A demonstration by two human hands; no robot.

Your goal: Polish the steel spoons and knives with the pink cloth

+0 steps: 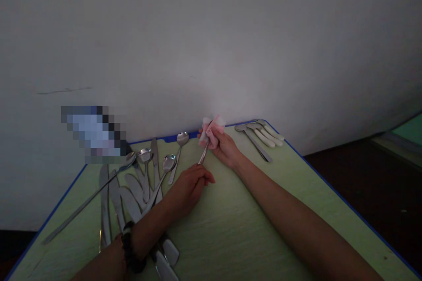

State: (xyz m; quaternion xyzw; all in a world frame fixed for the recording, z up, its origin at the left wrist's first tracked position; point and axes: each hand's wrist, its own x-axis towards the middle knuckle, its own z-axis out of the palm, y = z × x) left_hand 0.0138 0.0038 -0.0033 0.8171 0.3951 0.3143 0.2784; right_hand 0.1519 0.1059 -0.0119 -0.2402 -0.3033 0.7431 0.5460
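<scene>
Left hand [190,185] fingers pinch utensil [203,155] handle; right hand [226,148] fingers clenched on pink cloth [212,132] around its head. Risk, I think: weak pinch slips, utensil falls on tabletop [231,228].

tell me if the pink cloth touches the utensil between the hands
Touching. The head view shows the pink cloth in the right hand wrapped round the upper end of the utensil.

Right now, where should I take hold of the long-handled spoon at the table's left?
Grip the long-handled spoon by the near end of its handle, coming from the left edge. That end lies alone on the green mat; its bowl rests among the knives and spoons.
</scene>
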